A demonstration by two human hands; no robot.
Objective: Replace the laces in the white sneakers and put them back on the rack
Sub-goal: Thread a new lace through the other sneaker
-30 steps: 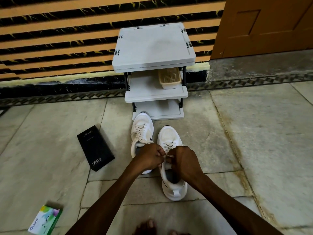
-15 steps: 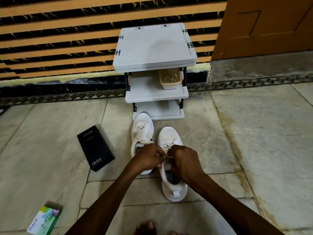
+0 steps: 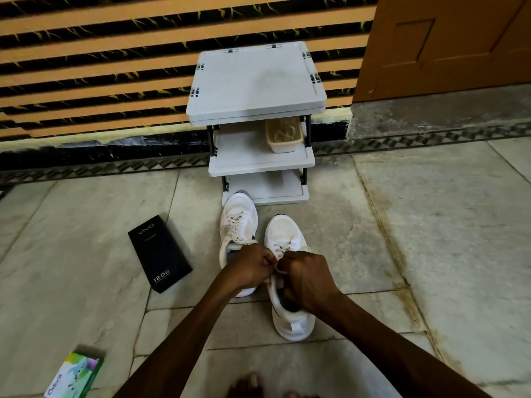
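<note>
Pair of white sneakers, both standing on the stone floor (image 3: 431, 225) just in front of the grey three-shelf rack (image 3: 255, 81), neither on a shelf. Farther sneaker (image 3: 240, 216): toe at the edge of the rack's lowest shelf, laced, loose ends trailing over its side. Nearer sneaker (image 3: 287, 234): just beside the first, heel toward the person, pale lace (image 3: 280, 248) crossed through the forward eyelets; the upper eyelets are hidden under the knuckles. Left hand (image 3: 253, 268): fingers curled tight, closed on one end of the lace above the tongue. Right hand (image 3: 307, 278): likewise curled, closed on the other end, its heel over the shoe's opening. The two fists nearly touch, with a short loop of lace showing between them. Step in hand, by judgement: drawing tight or knotting at the top of the nearer sneaker. Handling, by judgement: lace thin, limp, inclined to slip back through the eyelets unless held taut, best pinched close to the tips; shoe light, soft in the upper, firm in the sole, best lifted by the heel collar or with fingers inside the opening — the pair should go in one carry. Also present: beige basket (image 3: 283, 136) on the rack's middle shelf; black carton (image 3: 159, 252) on the floor near the shoes, to their left; green packet (image 3: 76, 374) farther off at the lower left.
</note>
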